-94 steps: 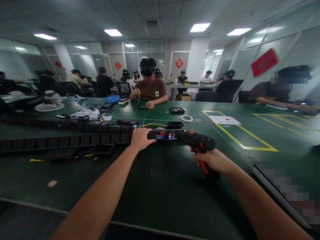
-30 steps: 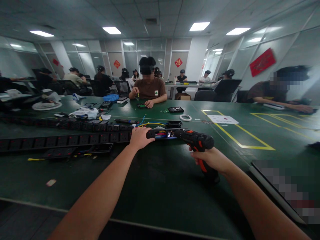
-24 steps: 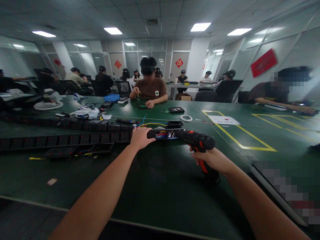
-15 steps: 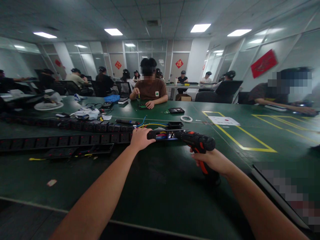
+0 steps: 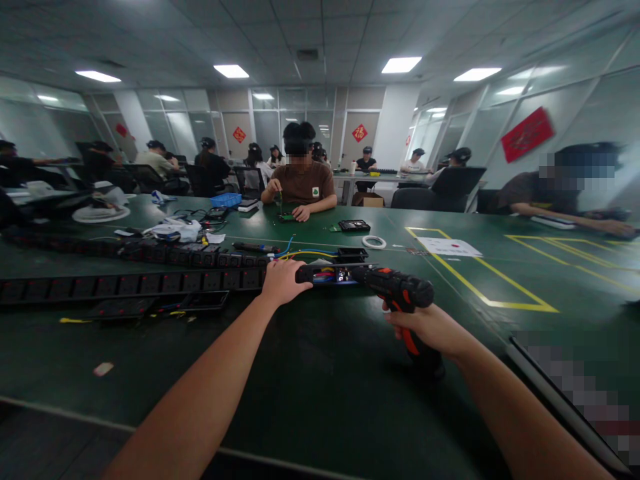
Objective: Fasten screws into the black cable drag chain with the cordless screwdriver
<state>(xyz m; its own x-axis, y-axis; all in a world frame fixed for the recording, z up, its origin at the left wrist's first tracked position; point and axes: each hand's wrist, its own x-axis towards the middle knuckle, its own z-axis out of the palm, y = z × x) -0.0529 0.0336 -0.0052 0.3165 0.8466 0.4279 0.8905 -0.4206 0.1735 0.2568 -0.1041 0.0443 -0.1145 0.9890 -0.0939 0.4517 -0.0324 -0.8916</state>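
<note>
My right hand [image 5: 430,327] is wrapped around the handle of a black and orange cordless drill [image 5: 400,287], its nose pointing left. The drill's front end is at the right end of a long black power strip [image 5: 135,283]; whether its tip touches a screw cannot be made out. Near that end my left hand [image 5: 284,283] grips the strip, fingers over the far side and thumb toward the drill. Coloured wires [image 5: 325,275] show in the strip's opening between the hands. A small black frame [image 5: 352,255] lies just behind, with blue and yellow wires running to it.
A second power strip [image 5: 165,255] lies behind the first. Loose black panels [image 5: 125,308] lie in front of it. A white ring [image 5: 374,242], a paper sheet [image 5: 449,247] and yellow tape outlines are farther right. Across the table a person [image 5: 303,183] works on a small device.
The view has tilted slightly, so everything sits a little lower. Both hands keep their grip, and the drill stays at the strip's right end.
</note>
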